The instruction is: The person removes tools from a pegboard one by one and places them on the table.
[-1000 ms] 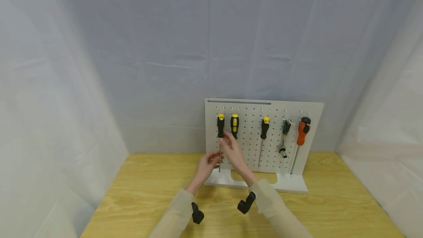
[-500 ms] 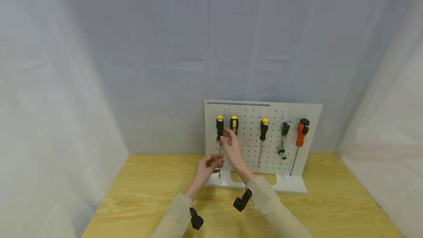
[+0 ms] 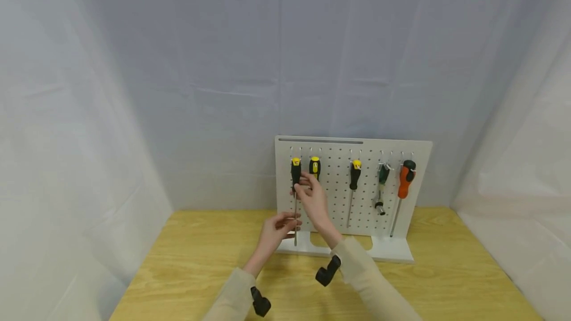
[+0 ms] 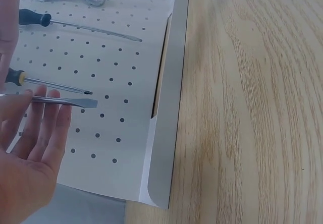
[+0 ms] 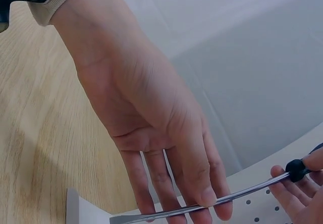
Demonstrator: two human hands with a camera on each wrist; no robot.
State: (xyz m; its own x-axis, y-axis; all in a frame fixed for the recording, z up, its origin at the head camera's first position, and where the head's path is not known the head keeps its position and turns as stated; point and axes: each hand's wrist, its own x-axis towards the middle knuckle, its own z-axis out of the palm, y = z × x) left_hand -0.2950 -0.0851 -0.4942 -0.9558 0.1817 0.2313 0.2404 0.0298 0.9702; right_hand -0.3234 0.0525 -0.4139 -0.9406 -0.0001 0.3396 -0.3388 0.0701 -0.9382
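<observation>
A flathead screwdriver (image 3: 296, 171) with a black and yellow handle is upright at the left side of the white pegboard (image 3: 334, 202). My right hand (image 3: 314, 204) holds it where handle meets shaft; its fingertips show beside the dark collar (image 5: 295, 170) in the right wrist view. Lower down, my left hand (image 3: 273, 236) pinches the shaft between thumb and fingers. The flat tip (image 4: 85, 103) sticks out past the left fingers in the left wrist view. Whether the handle's top bears on its hook I cannot tell.
Close to the right hand hangs another black-yellow screwdriver (image 3: 314, 166), partly hidden. Farther right hang a third black-yellow screwdriver (image 3: 355, 175), a green-handled ratchet (image 3: 382, 182) and an orange screwdriver (image 3: 406, 180). The board's foot (image 3: 394, 249) rests on the wooden table (image 3: 200, 246).
The held screwdriver's tip and handle sit a little lower in the head view, and the left hand has shifted down. Both hands keep hold of it. The head view has tilted slightly.
</observation>
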